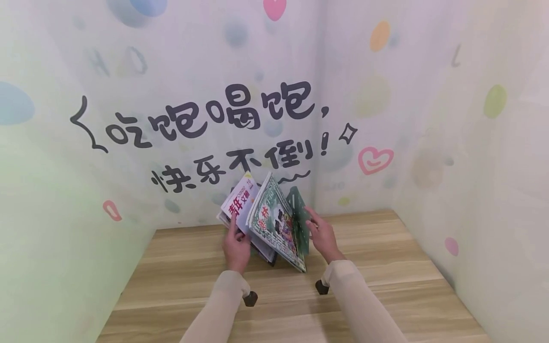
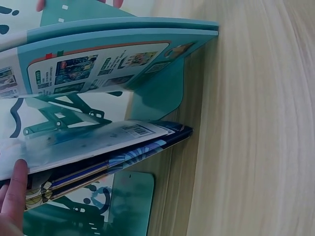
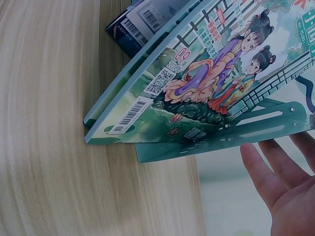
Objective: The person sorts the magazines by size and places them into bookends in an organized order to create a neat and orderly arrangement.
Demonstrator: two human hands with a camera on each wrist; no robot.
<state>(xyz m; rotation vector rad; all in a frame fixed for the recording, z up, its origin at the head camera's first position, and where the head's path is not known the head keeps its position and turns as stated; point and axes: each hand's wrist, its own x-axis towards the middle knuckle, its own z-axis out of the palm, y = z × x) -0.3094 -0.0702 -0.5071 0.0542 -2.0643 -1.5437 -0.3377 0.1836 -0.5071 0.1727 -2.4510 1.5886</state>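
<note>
Several magazines lean at different angles in a green metal bookend [image 3: 170, 152] near the wall. My left hand [image 1: 237, 251] grips the left magazines [image 1: 240, 200], a white-covered one with dark blue ones beneath. In the left wrist view a finger [image 2: 18, 184] lies over the white cover. To their right leans a green-bordered magazine [image 1: 279, 221] with two illustrated figures on its cover, another close behind it. Beside the bookend's right plate [image 1: 300, 219] is my right hand [image 1: 323, 238]. Its fingers [image 3: 263, 172] are extended, with the tips at the plate's edge.
The wood-grain table [image 1: 206, 309] extends in front and to both sides. White walls [image 1: 429, 95] with printed dots, hearts and large black lettering enclose the table at the back and sides. Small black objects [image 1: 250, 299] show below both cuffs.
</note>
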